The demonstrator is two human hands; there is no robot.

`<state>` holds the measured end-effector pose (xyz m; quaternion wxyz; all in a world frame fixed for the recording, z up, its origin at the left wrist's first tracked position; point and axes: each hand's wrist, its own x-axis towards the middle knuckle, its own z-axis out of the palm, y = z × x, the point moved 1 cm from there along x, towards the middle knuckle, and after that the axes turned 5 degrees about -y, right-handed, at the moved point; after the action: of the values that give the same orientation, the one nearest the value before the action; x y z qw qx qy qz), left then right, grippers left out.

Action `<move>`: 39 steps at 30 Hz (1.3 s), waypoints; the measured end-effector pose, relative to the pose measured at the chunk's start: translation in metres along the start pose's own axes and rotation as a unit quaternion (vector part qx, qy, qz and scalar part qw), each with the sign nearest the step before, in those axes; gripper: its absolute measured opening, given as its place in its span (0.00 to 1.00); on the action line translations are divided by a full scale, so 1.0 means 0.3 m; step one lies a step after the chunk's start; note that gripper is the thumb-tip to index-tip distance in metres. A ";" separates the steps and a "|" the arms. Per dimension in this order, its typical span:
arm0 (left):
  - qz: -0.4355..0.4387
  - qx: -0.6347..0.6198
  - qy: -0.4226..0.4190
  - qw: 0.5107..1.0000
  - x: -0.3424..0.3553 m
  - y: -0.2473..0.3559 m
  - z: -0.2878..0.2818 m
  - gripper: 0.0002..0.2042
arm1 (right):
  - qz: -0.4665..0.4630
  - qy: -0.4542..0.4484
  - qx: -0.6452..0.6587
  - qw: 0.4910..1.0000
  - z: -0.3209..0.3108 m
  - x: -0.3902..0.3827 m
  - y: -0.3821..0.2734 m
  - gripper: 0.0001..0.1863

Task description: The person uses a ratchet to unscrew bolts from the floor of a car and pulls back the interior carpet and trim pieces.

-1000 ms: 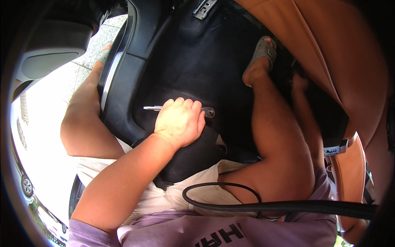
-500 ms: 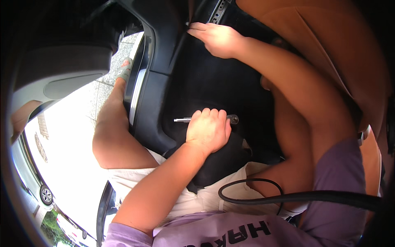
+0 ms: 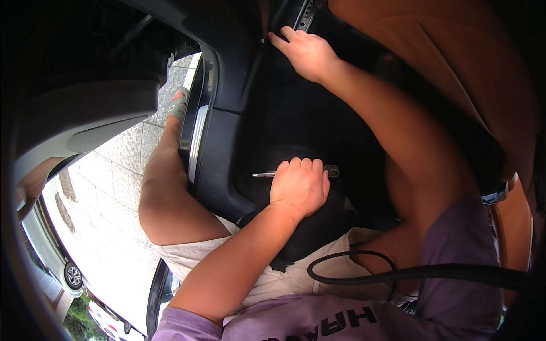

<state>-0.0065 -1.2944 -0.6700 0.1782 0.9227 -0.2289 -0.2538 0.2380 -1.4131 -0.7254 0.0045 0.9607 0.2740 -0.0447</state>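
My left hand (image 3: pixel 300 184) is closed around a ratchet wrench (image 3: pixel 333 170), low in the footwell. The wrench's round head shows to the right of my fist and its thin bright end to the left; the middle is covered by my fingers. Farther off, my right hand (image 3: pixel 309 54) reaches to the dark trim panel (image 3: pixel 247 62), fingers apart, with a fingertip by its edge. Beside those fingers runs a perforated metal seat rail (image 3: pixel 306 17). A small bright spot on the trim lies just left of the fingertip. I see nothing held in my right hand.
A brown leather seat (image 3: pixel 409 34) fills the upper right. The open car door (image 3: pixel 85 113) stands at left, next to the door sill (image 3: pixel 198 136). My left foot rests on paving outside. A black cable (image 3: pixel 455 273) loops across my lap. Parked cars stand outside.
My right hand's fingers have spread apart at the trim edge. The whole view has shifted slightly, while my left hand keeps its grip on the ratchet wrench.
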 end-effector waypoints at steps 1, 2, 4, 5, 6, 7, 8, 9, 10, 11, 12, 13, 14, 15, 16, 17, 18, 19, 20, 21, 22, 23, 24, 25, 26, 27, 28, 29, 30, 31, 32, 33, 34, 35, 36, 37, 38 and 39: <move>0.002 0.000 0.001 1.000 0.001 0.001 0.000 0.12 | 0.000 -0.045 0.000 0.999 -0.016 0.011 0.014 0.35; 0.001 -0.001 0.001 1.000 0.003 0.002 0.000 0.12 | -0.004 -0.048 0.005 0.999 -0.033 0.024 0.028 0.34; 0.000 -0.002 0.000 1.000 0.003 0.003 0.000 0.12 | -0.004 -0.086 0.025 0.996 -0.058 0.052 0.044 0.32; 0.000 -0.003 -0.001 1.000 0.002 0.003 0.000 0.12 | 0.008 -0.100 0.079 0.992 -0.061 0.055 0.040 0.29; 0.001 -0.005 -0.001 1.000 0.001 0.001 0.001 0.12 | 0.009 -0.110 0.096 0.989 -0.063 0.054 0.038 0.30; 0.002 -0.007 0.000 1.000 0.002 0.001 0.002 0.12 | 0.004 -0.094 0.115 0.989 -0.066 0.058 0.033 0.30; 0.003 -0.007 0.005 1.000 0.003 0.001 0.004 0.12 | 0.013 -0.115 0.131 0.985 -0.066 0.058 0.029 0.31; 0.003 -0.007 0.010 1.000 0.004 0.001 0.005 0.12 | 0.032 -0.132 0.154 0.979 -0.069 0.057 0.031 0.32; 0.002 -0.008 0.012 1.000 0.001 0.000 0.005 0.12 | 0.003 -0.133 0.149 0.980 -0.076 0.059 0.031 0.32; -0.001 -0.003 0.010 1.000 0.001 -0.002 0.007 0.12 | -0.018 -0.158 0.147 0.976 -0.082 0.058 0.034 0.32; -0.002 -0.001 0.006 1.000 0.003 -0.002 0.009 0.12 | -0.036 -0.180 0.143 0.973 -0.089 0.054 0.038 0.32; -0.001 -0.001 0.002 1.000 0.004 -0.001 0.012 0.12 | -0.026 -0.199 0.161 0.966 -0.093 0.052 0.039 0.33; -0.001 -0.003 0.002 1.000 0.004 -0.001 0.013 0.12 | -0.016 -0.210 0.174 0.962 -0.096 0.051 0.037 0.33; -0.001 -0.006 0.002 1.000 0.005 -0.002 0.013 0.12 | -0.002 -0.213 0.187 0.959 -0.098 0.049 0.035 0.33; -0.002 -0.010 0.001 1.000 0.002 -0.002 0.012 0.12 | 0.017 -0.211 0.202 0.956 -0.093 0.041 0.024 0.34; -0.002 -0.011 0.003 1.000 0.001 -0.002 0.009 0.12 | 0.040 -0.200 0.217 0.955 -0.082 0.026 0.007 0.34; -0.001 -0.011 0.004 1.000 0.001 -0.001 0.007 0.12 | 0.059 -0.193 0.240 0.950 -0.068 0.009 -0.010 0.34; 0.000 -0.014 0.007 1.000 0.000 0.001 0.003 0.12 | 0.099 -0.192 0.270 0.938 -0.052 -0.007 -0.023 0.35; 0.003 -0.015 0.010 1.000 -0.003 0.001 -0.001 0.12 | 0.106 -0.168 0.286 0.937 -0.037 -0.029 -0.031 0.36; 0.005 -0.016 0.015 1.000 -0.005 0.002 -0.006 0.12 | 0.116 -0.174 0.282 0.936 -0.024 -0.047 -0.031 0.36; 0.009 -0.018 0.025 0.999 -0.006 0.001 -0.011 0.12 | 0.125 -0.190 0.289 0.930 -0.014 -0.062 -0.025 0.37; 0.009 -0.016 0.019 1.000 -0.009 0.001 -0.014 0.12 | 0.123 -0.198 0.276 0.932 -0.006 -0.072 -0.020 0.36; 0.011 -0.014 0.019 1.000 -0.011 0.000 -0.017 0.12 | 0.121 -0.206 0.262 0.935 -0.002 -0.075 -0.014 0.36; 0.009 -0.012 0.019 1.000 -0.011 -0.001 -0.019 0.12 | 0.119 -0.214 0.248 0.937 -0.002 -0.073 -0.004 0.36; 0.008 -0.007 0.019 1.000 -0.009 0.000 -0.019 0.12 | 0.110 -0.201 0.232 0.945 -0.005 -0.063 0.001 0.36; 0.006 -0.003 0.015 1.000 -0.006 0.001 -0.017 0.12 | 0.104 -0.190 0.216 0.952 -0.008 -0.047 0.006 0.36; 0.005 0.001 0.007 1.000 -0.005 0.003 -0.013 0.12 | 0.096 -0.188 0.204 0.956 -0.011 -0.033 0.004 0.36; 0.000 0.002 0.008 1.000 -0.001 0.004 -0.011 0.12 | 0.092 -0.195 0.207 0.954 -0.017 -0.007 0.010 0.35; -0.004 0.004 0.004 1.000 0.001 0.004 -0.008 0.12 | 0.099 -0.204 0.215 0.950 -0.018 0.008 0.005 0.34; -0.006 0.004 -0.006 1.000 0.002 0.006 -0.004 0.12 | 0.100 -0.206 0.229 0.946 -0.018 0.018 0.001 0.33; -0.003 0.002 -0.002 1.000 0.004 0.006 -0.002 0.12 | 0.098 -0.206 0.242 0.943 -0.015 0.028 -0.006 0.33; -0.003 -0.002 0.001 1.000 0.005 0.005 0.000 0.12 | 0.101 -0.189 0.289 0.933 -0.013 0.038 -0.014 0.32; -0.007 -0.005 0.000 1.000 0.003 0.007 0.003 0.12 | 0.104 -0.178 0.309 0.928 -0.006 0.037 -0.030 0.32; -0.006 -0.005 0.001 1.000 0.002 0.005 0.004 0.12 | 0.115 -0.157 0.330 0.924 0.005 0.029 -0.048 0.31; -0.008 -0.006 0.001 1.000 0.002 0.005 0.005 0.12 | 0.135 -0.139 0.344 0.919 0.017 0.022 -0.064 0.31; -0.008 -0.006 0.005 1.000 0.001 0.003 0.004 0.12 | 0.163 -0.113 0.368 0.909 0.031 0.001 -0.084 0.30; -0.002 -0.009 0.008 1.000 -0.002 0.003 0.002 0.12 | 0.193 -0.108 0.372 0.901 0.042 -0.009 -0.099 0.27; 0.007 -0.010 0.016 1.000 -0.005 -0.001 -0.002 0.12 | 0.192 -0.085 0.358 0.910 0.047 -0.013 -0.097 0.26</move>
<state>-0.0072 -1.2933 -0.6690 0.1925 0.9235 -0.2295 -0.2398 0.2184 -1.3909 -0.7386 -0.3081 0.9244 0.0482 -0.2197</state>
